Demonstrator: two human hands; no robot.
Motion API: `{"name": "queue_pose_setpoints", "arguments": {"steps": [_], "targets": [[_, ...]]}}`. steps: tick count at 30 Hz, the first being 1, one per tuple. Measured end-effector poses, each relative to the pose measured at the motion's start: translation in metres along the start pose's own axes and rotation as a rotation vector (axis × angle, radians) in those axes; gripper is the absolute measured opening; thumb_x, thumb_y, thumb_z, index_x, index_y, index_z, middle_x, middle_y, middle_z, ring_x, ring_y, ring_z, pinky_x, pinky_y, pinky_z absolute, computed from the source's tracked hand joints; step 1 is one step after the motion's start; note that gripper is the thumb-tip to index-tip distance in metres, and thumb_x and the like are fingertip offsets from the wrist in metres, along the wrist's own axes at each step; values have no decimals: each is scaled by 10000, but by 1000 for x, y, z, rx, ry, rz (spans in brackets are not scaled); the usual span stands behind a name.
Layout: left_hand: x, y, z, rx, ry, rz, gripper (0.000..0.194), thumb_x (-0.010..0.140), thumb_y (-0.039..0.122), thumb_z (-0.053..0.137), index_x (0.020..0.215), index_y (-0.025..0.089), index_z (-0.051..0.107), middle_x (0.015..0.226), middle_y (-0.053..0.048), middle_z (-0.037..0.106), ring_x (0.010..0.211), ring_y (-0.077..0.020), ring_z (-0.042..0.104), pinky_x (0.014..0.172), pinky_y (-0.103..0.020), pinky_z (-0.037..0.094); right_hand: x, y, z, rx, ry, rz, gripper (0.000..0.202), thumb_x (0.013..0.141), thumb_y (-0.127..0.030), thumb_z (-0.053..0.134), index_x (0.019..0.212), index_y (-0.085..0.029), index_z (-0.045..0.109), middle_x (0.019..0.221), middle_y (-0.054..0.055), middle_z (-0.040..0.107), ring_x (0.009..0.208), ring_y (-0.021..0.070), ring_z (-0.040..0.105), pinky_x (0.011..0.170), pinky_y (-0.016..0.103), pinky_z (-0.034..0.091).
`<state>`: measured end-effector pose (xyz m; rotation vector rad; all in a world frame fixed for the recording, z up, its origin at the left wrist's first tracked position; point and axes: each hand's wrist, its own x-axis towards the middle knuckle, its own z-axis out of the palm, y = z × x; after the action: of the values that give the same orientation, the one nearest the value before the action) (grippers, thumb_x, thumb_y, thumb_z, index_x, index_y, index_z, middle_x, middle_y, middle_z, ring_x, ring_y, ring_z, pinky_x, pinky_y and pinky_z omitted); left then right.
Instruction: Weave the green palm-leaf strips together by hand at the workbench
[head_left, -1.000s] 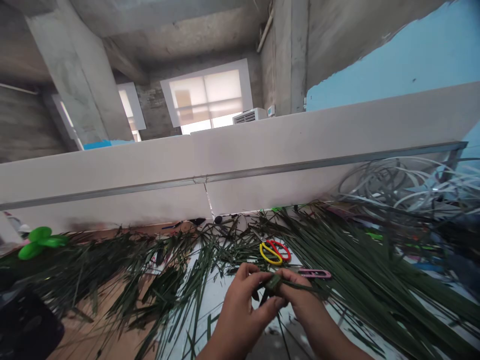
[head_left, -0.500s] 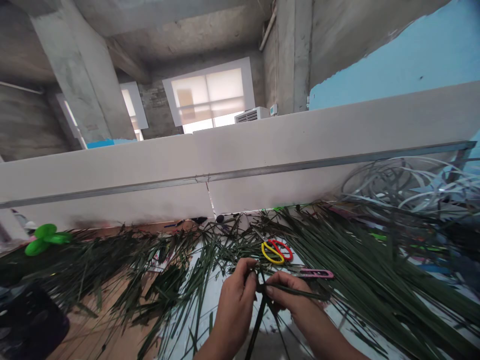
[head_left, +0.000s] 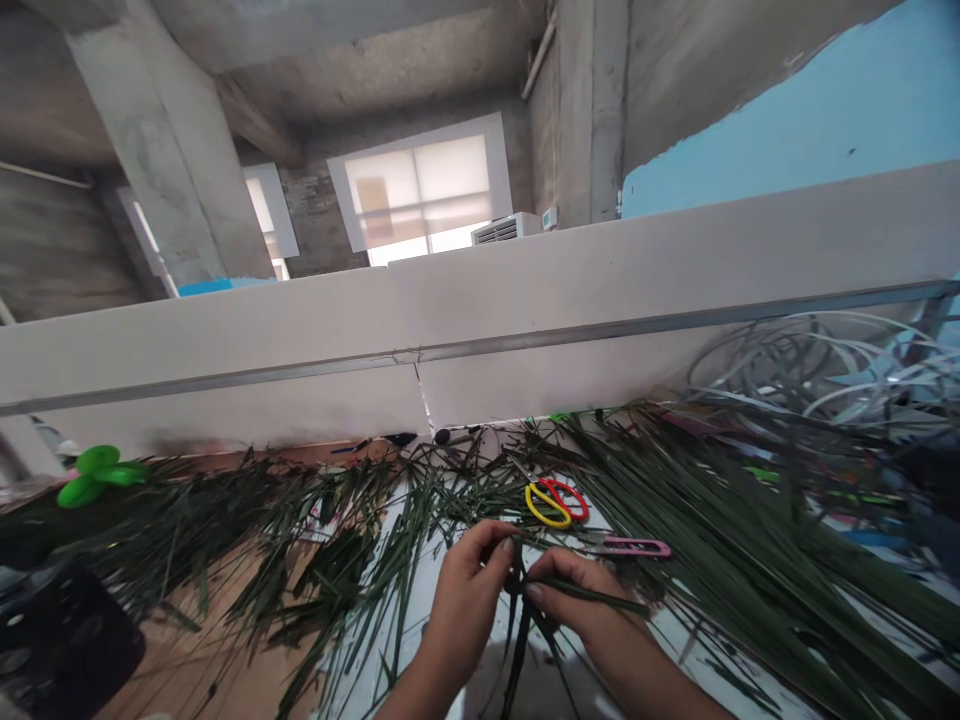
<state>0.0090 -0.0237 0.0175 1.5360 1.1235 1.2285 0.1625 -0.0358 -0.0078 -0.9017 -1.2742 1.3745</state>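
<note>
Hands: both shut on leaf, a little apart, lower middle of the frame. My left hand [head_left: 469, 590] pinches a small dark-green leaf piece [head_left: 517, 578] between thumb and forefinger. My right hand [head_left: 579, 598] grips a leaf strip [head_left: 611, 598] just beside it; the strip's end pokes out towards the lower right.

Change: a second ago my fingertips met over the piece and hid most of it. By half a second ago they had parted, and they remain so, with the piece held upright in the gap. Loose tails [head_left: 516, 655] now hang and splay below it towards the bottom edge.

Reading: the hold has gone from bunched to spread, so I judge the strips are being sorted or drawn one from another at the knot. Whether it is tight, I cannot tell; too dark and small.

Around: scissors [head_left: 556, 503] with one yellow and one red loop, just beyond my fingers; pink cutter [head_left: 636, 547] right of them. Neither has shifted on the table. Long leaves [head_left: 750, 560] fill the lower right, cut scraps [head_left: 322, 590] the lower left.
</note>
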Motion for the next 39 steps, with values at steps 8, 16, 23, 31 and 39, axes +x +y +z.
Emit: {"name": "queue_pose_setpoints", "arguments": {"steps": [8, 16, 23, 31, 39], "targets": [[1, 10, -2, -46, -49, -114, 290, 771, 330, 543, 845, 138, 748, 715, -21, 586, 647, -153, 483, 584, -249, 363, -2, -3, 2, -8, -6, 1, 152, 738, -317, 716, 696, -180, 664, 610, -31, 554, 613, 152, 478, 575, 260, 358], [1, -3, -4, 21, -174, -103, 251, 826, 330, 546, 817, 167, 737, 759, -15, 573, 693, -151, 488, 592, -240, 370, 4, 9, -2, 35, 74, -24, 196, 725, -376, 750, 712, -191, 685, 637, -25, 590, 622, 156, 491, 584, 263, 369], [-1, -2, -2, -99, -296, -110, 293, 831, 341, 625, 1047, 153, 684, 771, 2, 576, 649, -124, 478, 587, -242, 390, 3, 1, -1, 122, 138, -3, 206, 693, -372, 777, 756, -192, 697, 693, -8, 654, 663, 171, 543, 613, 266, 418], [-2, 11, -2, -131, -223, -158, 434, 767, 243, 674, 1180, 159, 573, 624, 67, 528, 526, -87, 426, 484, -208, 283, 3, 6, -2, 124, 218, -2, 231, 690, -403, 777, 785, -204, 707, 661, -13, 654, 647, 177, 547, 612, 273, 420], [2, 0, -5, -149, -305, -197, 603, 760, 279, 671, 1318, 159, 478, 561, 106, 465, 447, -71, 363, 412, -195, 221, 4, 8, -1, 189, 274, 6, 260, 672, -423, 797, 798, -210, 717, 668, -8, 667, 650, 176, 537, 613, 275, 422]]}}
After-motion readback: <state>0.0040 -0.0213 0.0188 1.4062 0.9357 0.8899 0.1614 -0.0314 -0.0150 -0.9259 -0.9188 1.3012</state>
